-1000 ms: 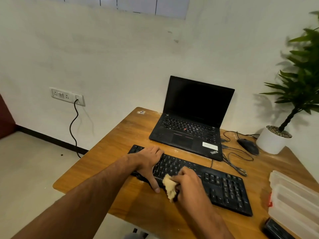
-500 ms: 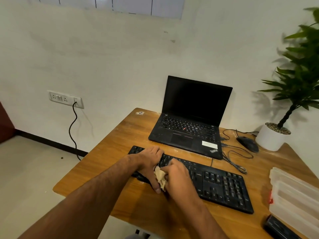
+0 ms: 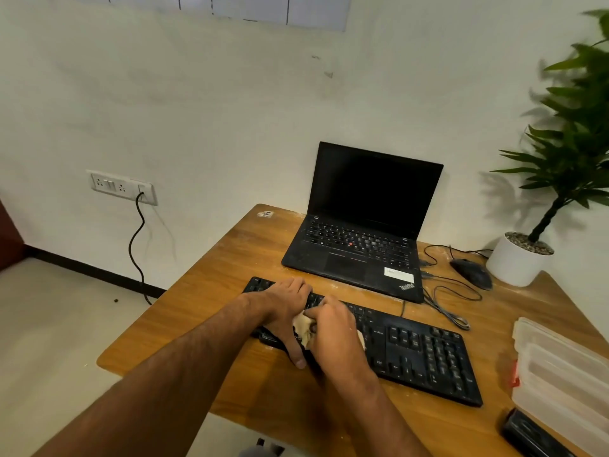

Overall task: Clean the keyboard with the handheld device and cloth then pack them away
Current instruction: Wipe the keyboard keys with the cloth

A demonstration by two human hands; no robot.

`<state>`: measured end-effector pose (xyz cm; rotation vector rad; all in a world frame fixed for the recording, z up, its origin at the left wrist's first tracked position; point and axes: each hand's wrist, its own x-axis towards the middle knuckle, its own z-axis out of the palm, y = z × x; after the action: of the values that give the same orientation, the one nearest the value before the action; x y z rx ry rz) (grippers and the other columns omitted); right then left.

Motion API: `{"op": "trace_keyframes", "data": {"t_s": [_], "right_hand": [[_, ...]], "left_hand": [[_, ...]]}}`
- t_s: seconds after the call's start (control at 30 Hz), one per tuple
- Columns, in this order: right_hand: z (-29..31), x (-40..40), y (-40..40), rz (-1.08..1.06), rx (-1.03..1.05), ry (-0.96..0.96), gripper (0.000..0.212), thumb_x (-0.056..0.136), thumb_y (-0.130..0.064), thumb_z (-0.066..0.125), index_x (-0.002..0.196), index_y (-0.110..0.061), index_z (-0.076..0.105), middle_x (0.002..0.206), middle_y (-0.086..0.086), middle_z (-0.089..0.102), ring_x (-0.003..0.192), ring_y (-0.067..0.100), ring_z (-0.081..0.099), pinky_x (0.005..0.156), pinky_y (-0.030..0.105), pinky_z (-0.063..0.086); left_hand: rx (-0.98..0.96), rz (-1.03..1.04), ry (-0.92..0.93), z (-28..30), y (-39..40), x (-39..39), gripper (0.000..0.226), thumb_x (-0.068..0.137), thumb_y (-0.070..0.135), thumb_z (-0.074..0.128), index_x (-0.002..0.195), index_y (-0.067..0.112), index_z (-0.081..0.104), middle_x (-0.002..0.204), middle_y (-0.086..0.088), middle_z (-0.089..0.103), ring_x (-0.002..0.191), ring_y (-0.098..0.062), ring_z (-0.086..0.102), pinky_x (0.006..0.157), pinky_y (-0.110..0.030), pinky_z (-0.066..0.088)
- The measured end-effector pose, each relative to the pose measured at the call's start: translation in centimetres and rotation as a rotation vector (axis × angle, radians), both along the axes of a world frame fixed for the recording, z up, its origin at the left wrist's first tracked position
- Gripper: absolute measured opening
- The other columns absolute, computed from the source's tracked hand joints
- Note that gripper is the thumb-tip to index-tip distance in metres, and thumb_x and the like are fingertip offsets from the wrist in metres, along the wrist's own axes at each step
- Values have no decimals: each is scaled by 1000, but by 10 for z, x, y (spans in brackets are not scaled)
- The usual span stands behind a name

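Observation:
A black external keyboard (image 3: 425, 354) lies across the wooden desk (image 3: 230, 268) in front of me. My left hand (image 3: 286, 311) presses flat on its left end, thumb hanging over the front edge. My right hand (image 3: 333, 328) is closed on a crumpled beige cloth (image 3: 302, 327) and rests on the keys right beside the left hand. A dark handheld device (image 3: 530, 435) lies at the desk's near right corner, partly cut off by the frame.
An open black laptop (image 3: 359, 245) stands behind the keyboard, with a mouse (image 3: 472, 272) and loose cables (image 3: 445, 298) to its right. A potted plant (image 3: 520, 257) is at the back right. A clear plastic box (image 3: 560, 371) sits at the right edge.
My right hand has slid the cloth leftward along the keyboard, from its middle to right against my left hand. The left hand has stayed put.

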<state>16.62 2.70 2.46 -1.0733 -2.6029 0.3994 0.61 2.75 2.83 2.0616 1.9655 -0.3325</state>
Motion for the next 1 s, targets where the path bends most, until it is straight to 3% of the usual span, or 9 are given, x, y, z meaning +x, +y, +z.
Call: {"op": "trace_keyframes", "data": {"t_s": [0.27,0.37,0.53,0.67,0.87,1.0], "right_hand": [[-5,44,23,-160,-14,-3,33,92,-12,68,123,-25,71,120,-3,61,114,10,55,101,24,48],[-9,47,25,-214,-10,-3,36,90,-11,72,122,-25,71,124,-2,62,116,10,57,104,30,50],[-8,9,13,-133,42,18,26,92,-20,71,117,-22,73,115,-1,55,113,15,50,98,31,48],[-7,-6,15,-63,39,57,24,91,-10,70,111,-22,75,109,0,58,111,17,54,91,31,49],[-14,38,36,-149,-13,37,29,88,-13,73,114,-26,75,112,-4,64,106,11,59,97,32,54],[-18,37,34,-200,27,55,32,87,-12,75,117,-24,74,116,-3,64,109,10,59,99,32,53]], "left_hand": [[-32,46,-20,-1,0,-1,145,55,72,90,161,12,11,162,-8,22,150,-29,22,128,-47,21],[-39,44,-14,0,1,0,145,56,71,90,161,11,11,162,-9,21,151,-29,22,128,-47,21],[-18,15,14,2,-1,1,145,56,74,88,161,7,14,154,-9,27,145,-28,26,127,-46,24],[-1,2,26,0,-1,2,143,55,77,88,158,6,19,148,-6,31,139,-27,31,124,-45,28],[-37,52,-28,1,-3,-1,149,57,71,90,163,10,5,166,-8,15,154,-31,16,129,-47,17],[-34,35,-20,2,-1,1,148,57,71,90,163,10,8,163,-8,19,151,-29,19,128,-45,19]]}}
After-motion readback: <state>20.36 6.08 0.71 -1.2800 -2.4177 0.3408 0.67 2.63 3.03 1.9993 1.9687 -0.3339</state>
